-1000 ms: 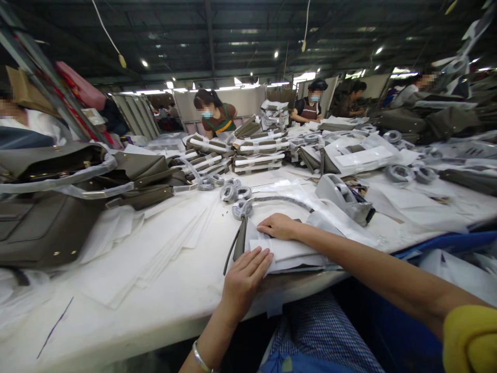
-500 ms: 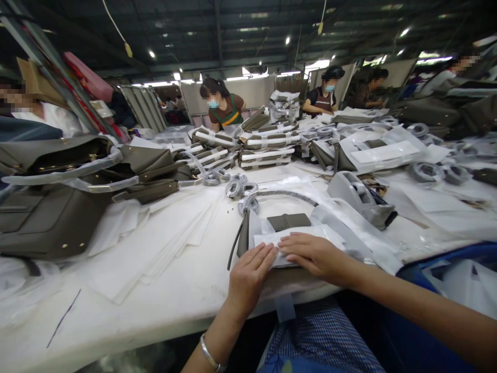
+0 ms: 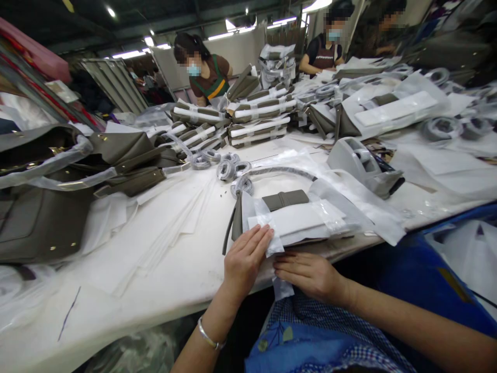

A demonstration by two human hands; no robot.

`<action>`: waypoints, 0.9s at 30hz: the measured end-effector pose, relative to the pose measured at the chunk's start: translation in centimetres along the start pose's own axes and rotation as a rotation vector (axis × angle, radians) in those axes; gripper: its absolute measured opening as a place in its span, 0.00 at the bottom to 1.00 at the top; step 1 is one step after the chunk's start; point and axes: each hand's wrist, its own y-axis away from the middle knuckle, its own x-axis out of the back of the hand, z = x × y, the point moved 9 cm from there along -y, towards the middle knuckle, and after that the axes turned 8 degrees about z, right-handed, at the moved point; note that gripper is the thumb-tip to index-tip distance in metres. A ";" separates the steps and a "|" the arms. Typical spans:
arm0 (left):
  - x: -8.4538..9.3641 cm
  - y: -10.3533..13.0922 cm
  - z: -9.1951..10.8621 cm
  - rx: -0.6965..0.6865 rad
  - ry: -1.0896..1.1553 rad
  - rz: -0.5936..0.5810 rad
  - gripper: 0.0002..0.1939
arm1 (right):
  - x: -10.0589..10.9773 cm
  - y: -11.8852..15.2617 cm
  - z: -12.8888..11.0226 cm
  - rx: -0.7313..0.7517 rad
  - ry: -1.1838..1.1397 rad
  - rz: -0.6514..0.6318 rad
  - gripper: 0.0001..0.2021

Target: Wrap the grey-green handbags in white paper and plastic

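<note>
A grey-brown bag (image 3: 285, 199) lies near the table's front edge, partly covered by white padding (image 3: 297, 221) and clear wrap. My left hand (image 3: 246, 259) rests flat on the wrap at the padding's left end, its fingers stretched out side by side. Just below the bag, my right hand (image 3: 310, 274) is at the table edge with its fingers extended, close to a hanging strip of clear tape (image 3: 282, 288). Neither hand is wrapped round anything. Behind the bag curves its wrapped handle (image 3: 285, 170), beside several wrapped rings (image 3: 243, 185).
A grey tape dispenser (image 3: 359, 163) stands right of the bag. White sheets (image 3: 171, 228) and large bags (image 3: 42, 217) lie left, with stacked bags (image 3: 260, 129) behind. A blue bin (image 3: 415, 259) is at the right. Two people (image 3: 209, 72) (image 3: 324, 52) are across the table.
My right hand has moved from the padding down to the table edge. My left hand remains at the left end, where clear tape now shows. The camera view has tilted down.
</note>
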 end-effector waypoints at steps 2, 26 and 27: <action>0.0 0.0 0.0 0.000 -0.001 -0.006 0.26 | 0.2 -0.1 -0.5 -0.020 -0.033 0.029 0.18; -1.2 0.7 0.6 -0.086 -0.124 -0.171 0.27 | 6.4 -6.6 -1.6 -0.055 0.145 0.152 0.16; -1.2 0.7 0.7 -0.086 -0.132 -0.166 0.27 | 6.4 -7.1 -1.1 -0.059 0.154 0.147 0.15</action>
